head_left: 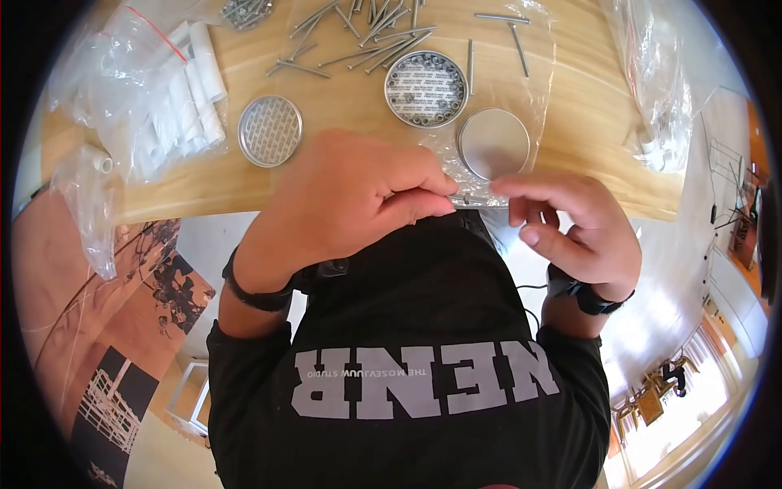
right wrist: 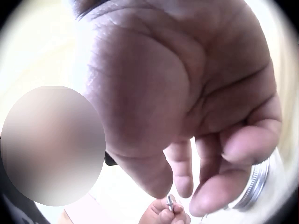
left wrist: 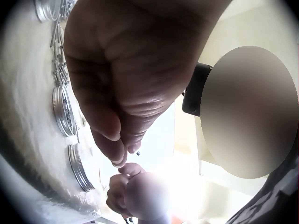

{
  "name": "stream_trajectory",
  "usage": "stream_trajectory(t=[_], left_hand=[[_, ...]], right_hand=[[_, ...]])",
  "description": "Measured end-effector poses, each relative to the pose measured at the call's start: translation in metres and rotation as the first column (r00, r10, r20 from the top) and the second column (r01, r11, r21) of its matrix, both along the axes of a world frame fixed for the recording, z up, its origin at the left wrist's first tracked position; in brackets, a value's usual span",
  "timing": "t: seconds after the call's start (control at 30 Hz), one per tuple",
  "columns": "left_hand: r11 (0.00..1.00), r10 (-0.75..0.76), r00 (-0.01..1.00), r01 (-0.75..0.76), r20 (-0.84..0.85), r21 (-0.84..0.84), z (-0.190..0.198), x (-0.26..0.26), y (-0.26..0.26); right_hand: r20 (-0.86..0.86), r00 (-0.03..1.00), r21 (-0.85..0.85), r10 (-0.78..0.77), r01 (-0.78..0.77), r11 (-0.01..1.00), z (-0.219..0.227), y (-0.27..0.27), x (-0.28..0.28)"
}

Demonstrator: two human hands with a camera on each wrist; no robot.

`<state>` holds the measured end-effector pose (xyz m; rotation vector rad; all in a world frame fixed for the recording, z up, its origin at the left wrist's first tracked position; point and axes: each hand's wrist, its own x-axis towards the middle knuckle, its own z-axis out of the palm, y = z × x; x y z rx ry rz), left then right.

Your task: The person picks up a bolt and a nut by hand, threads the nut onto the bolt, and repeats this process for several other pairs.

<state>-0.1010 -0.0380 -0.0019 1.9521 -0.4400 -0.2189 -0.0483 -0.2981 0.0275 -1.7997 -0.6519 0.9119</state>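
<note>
In the head view the left hand (head_left: 338, 196) pinches a thin metal bolt (head_left: 470, 199) between thumb and fingers, over the table's near edge. Its free end points toward the right hand (head_left: 582, 230), whose fingers are bent loosely apart, holding nothing visible. The right wrist view shows a small nut or collar on the bolt (right wrist: 170, 203), just below the right hand's (right wrist: 187, 88) thumb and fingertips. In the left wrist view, the left hand (left wrist: 131, 70) has thumb and fingers together, with a small dark tip (left wrist: 138, 153) beside them.
A round tin (head_left: 426, 88) holds small nuts; two round lids (head_left: 270, 130) (head_left: 494, 144) lie nearby. Loose bolts (head_left: 379, 41) are scattered behind, partly on clear plastic. A bag of white tubes (head_left: 183, 98) lies left, another clear bag (head_left: 656, 81) right.
</note>
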Motion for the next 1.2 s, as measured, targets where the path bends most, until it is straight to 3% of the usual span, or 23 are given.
stream_trajectory(t=[0.03,0.07,0.13,0.2,0.27,0.3,0.4,0.47,0.53,0.6,0.63,0.67,0.77,0.83,0.87,0.93,0.97,1.0,1.07,1.1,1.13,1.2], left_hand=[[1.000,0.000,1.000,0.000,0.000,0.000,0.001,0.000,-0.001],[1.000,-0.013,1.000,0.013,-0.018,0.014,0.002,0.000,-0.002],[0.999,-0.031,0.999,0.032,-0.034,0.024,0.001,0.001,-0.003],[0.997,-0.070,0.997,0.068,0.037,0.041,-0.003,0.001,-0.003],[0.999,-0.044,0.999,0.044,0.006,0.018,-0.003,-0.001,-0.003],[1.000,-0.019,0.999,0.019,-0.028,-0.005,-0.002,-0.003,-0.001],[1.000,-0.004,1.000,0.004,-0.005,0.016,0.000,-0.001,0.001],[1.000,-0.015,1.000,0.016,-0.019,0.013,0.000,-0.001,-0.001],[0.999,-0.033,0.999,0.034,-0.031,0.013,0.001,0.000,-0.002],[0.996,-0.073,0.997,0.075,-0.034,0.052,0.002,0.003,-0.003],[0.996,-0.075,0.997,0.076,-0.032,0.051,0.002,0.003,-0.003],[0.998,-0.053,0.998,0.053,-0.019,0.023,0.001,0.002,-0.002],[1.000,-0.019,1.000,0.019,-0.003,0.019,0.001,0.002,0.001],[0.999,-0.025,1.000,0.025,0.000,0.032,0.000,0.001,0.001],[0.999,-0.028,0.999,0.028,-0.022,0.016,-0.001,0.001,0.000],[0.999,-0.040,0.998,0.040,-0.041,-0.006,0.000,0.002,-0.003],[0.999,-0.028,0.999,0.027,-0.019,-0.020,0.001,0.003,-0.004],[0.999,-0.012,1.000,0.012,0.002,-0.032,0.001,0.003,-0.003],[1.000,-0.011,1.000,0.011,-0.004,-0.009,0.000,0.003,0.000],[1.000,-0.013,1.000,0.014,-0.014,0.016,0.000,0.003,0.001],[1.000,-0.010,1.000,0.011,-0.020,0.018,-0.001,0.002,0.002],[1.000,-0.026,0.999,0.026,-0.020,-0.003,-0.002,0.002,0.001]], right_hand=[[-0.077,0.992,0.028,-0.100,0.102,0.994,0.003,0.002,0.000],[-0.076,0.992,0.029,-0.100,0.103,0.994,0.001,0.004,0.002],[0.111,0.993,0.127,0.046,-0.061,0.990,-0.004,0.007,0.005],[0.046,0.999,0.114,0.030,-0.035,0.993,-0.012,0.005,0.000],[0.214,0.951,0.045,0.223,-0.237,0.970,-0.022,-0.006,0.006],[0.212,0.951,0.050,0.225,-0.241,0.969,-0.020,-0.004,0.005],[0.072,0.990,-0.094,0.118,-0.111,0.989,-0.011,-0.001,-0.001],[0.011,0.990,0.108,-0.139,0.137,0.985,-0.010,0.004,-0.005],[0.004,0.993,0.116,-0.121,0.120,0.986,-0.003,0.007,-0.001],[0.068,0.988,0.019,0.139,-0.141,0.990,-0.003,0.008,0.003],[0.229,0.956,0.072,0.182,-0.203,0.977,-0.020,0.001,0.001],[0.231,0.956,0.072,0.183,-0.205,0.976,-0.021,-0.002,0.001],[0.137,0.985,0.052,0.108,-0.116,0.992,-0.017,-0.002,-0.002],[-0.036,0.992,0.035,-0.123,0.125,0.992,-0.006,0.001,-0.002],[-0.034,0.991,0.033,-0.128,0.129,0.991,-0.006,0.004,-0.002],[0.128,0.991,0.078,0.039,-0.050,0.996,-0.008,0.010,0.001],[0.218,0.952,0.066,0.214,-0.233,0.970,-0.019,0.004,0.003],[0.221,0.952,0.063,0.214,-0.232,0.971,-0.017,0.002,0.002],[0.010,0.979,-0.006,0.201,-0.201,0.980,-0.013,0.001,0.000],[0.048,0.996,0.079,0.077,-0.081,0.994,-0.018,0.002,-0.003],[0.042,0.996,0.082,0.080,-0.083,0.993,-0.017,0.002,-0.002],[0.015,0.996,0.073,-0.092,0.091,0.993,-0.010,0.002,0.000]])
